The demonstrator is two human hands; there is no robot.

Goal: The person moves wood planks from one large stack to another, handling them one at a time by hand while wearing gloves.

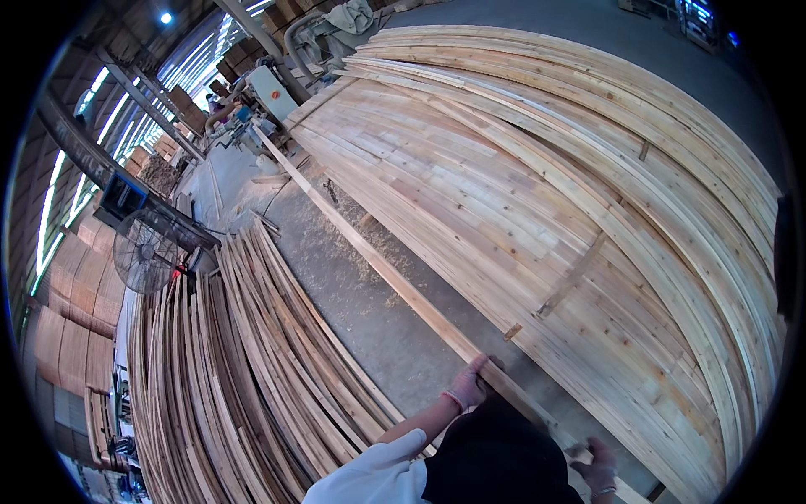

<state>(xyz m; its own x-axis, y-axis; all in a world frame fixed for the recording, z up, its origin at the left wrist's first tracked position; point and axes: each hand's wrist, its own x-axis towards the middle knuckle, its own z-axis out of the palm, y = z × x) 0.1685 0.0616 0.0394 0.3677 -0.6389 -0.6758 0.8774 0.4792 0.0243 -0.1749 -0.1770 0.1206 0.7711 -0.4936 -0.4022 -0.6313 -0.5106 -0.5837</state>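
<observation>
A long, narrow wooden strip (395, 301) runs diagonally from a machine at the far left down past my body. My left hand (470, 385), in a thin pinkish glove, is closed around the strip in front of my dark clothing. Farther down the same strip, near the lower edge, is my right hand (598, 467), gloved too and slightly blurred. Its fingers curl at the strip, and part of its grip is hidden. The strip's far end meets the machine (252, 134), where details are too small to make out.
To the right spreads a broad layer of pale boards (504, 193), with loose strips along its far side. Many wooden strips (260, 353) lie at the left. Sawdust (361, 244) covers the floor between. A fan (147, 252) stands by a post; a person (217, 105) is beyond.
</observation>
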